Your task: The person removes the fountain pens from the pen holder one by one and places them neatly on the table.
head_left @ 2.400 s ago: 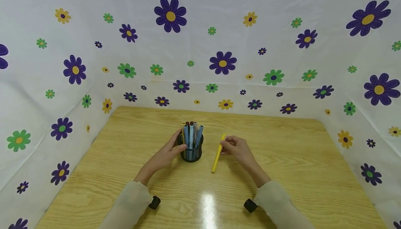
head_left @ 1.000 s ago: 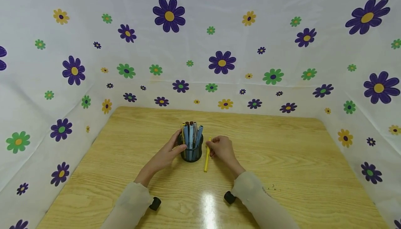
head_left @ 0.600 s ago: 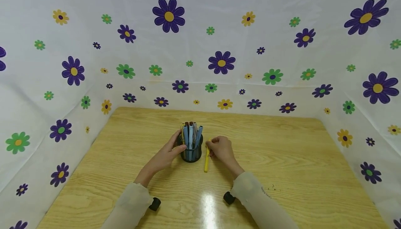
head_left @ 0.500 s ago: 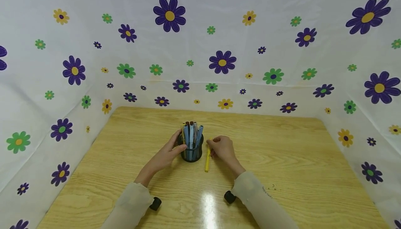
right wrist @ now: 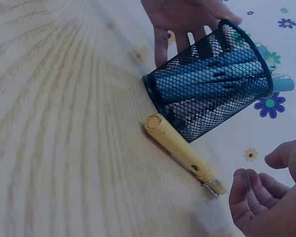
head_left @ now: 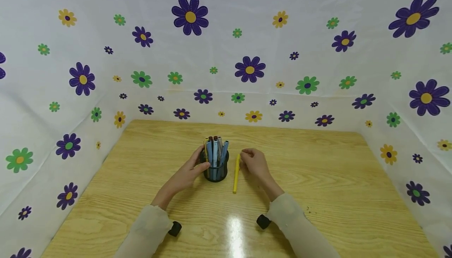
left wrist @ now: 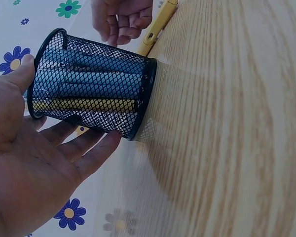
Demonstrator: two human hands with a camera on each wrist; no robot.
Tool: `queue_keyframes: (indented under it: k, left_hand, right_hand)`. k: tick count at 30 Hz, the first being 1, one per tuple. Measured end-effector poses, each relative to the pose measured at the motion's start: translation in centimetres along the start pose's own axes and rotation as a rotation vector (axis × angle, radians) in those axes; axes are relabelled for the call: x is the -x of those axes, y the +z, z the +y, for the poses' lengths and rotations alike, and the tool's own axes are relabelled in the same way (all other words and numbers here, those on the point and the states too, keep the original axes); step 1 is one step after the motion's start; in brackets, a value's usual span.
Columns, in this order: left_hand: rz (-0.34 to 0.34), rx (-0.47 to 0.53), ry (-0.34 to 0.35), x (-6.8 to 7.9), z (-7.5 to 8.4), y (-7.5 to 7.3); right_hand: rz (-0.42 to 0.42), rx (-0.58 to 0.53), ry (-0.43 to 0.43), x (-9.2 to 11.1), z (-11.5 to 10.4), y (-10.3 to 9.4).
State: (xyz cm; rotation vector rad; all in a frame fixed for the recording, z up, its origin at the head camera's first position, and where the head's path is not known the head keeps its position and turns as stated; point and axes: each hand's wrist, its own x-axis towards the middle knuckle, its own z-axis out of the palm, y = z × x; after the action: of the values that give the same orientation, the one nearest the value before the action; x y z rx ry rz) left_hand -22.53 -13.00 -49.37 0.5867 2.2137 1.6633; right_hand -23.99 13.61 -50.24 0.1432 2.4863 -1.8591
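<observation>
My left hand (head_left: pixel 188 175) holds the black mesh pen cup (head_left: pixel 216 175) from its left side. In the left wrist view the thumb is at the rim and the fingers spread along the mesh. Blue, brown and yellow pens (head_left: pixel 215 150) stand in the cup. A yellow pen (head_left: pixel 236 175) lies on the table just right of the cup, its metal clip (right wrist: pixel 211 187) at the far end. My right hand (head_left: pixel 258 166) is beside that clip end. Seen from the right wrist, its thumb and loosely bent fingers are apart from the pen, with nothing between them.
The wood-grain table (head_left: pixel 159 140) ends at a white flowered cloth (head_left: pixel 219 54) behind and on both sides. Small dark specks (head_left: pixel 308 210) mark the table to the right. A black wrist device (head_left: pixel 263 221) shows at the right cuff.
My right hand brought the yellow pen left beside the cup and laid it down. It has since let go and shifted slightly back and right. My left hand stays on the cup.
</observation>
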Motion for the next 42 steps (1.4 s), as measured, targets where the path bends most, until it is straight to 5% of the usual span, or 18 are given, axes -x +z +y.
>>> queue_keyframes:
  k: [9,18,42]
  left_hand:
    - [0.002,-0.002,-0.004,0.1,0.1,0.0]
    - [0.014,0.023,-0.016,0.2,0.3,0.0]
    - [0.001,0.025,0.009,0.0,-0.3,-0.1]
  right_hand:
    - [-0.102,-0.165,-0.084,0.4,-2.1,-0.2]
    - [-0.16,-0.206,-0.175,0.6,-3.3,0.9]
    - [-0.162,-0.121,-0.235,0.5,-3.7,2.3]
